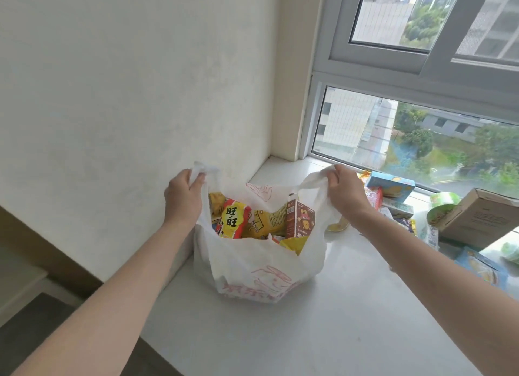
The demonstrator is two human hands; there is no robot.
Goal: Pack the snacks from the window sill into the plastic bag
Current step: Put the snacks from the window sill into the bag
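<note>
A white plastic bag [261, 271] with red print stands on the window sill [323, 333], its mouth held wide. My left hand [182, 199] grips the left handle and my right hand [346, 191] grips the right handle. Inside the bag lie a red and yellow snack packet [233, 221], a yellow packet [266, 222] and a brown box [300, 218] standing on end. Several snacks remain on the sill to the right: a light blue box [390, 183], a red packet [373, 197] and small cartons [398, 210].
A brown cardboard box [477, 218] stands on the sill at the right, with a green cup [442, 207] beside it and another blue box [480, 269] nearer me. The wall rises left of the bag; the window pane runs along the sill's back.
</note>
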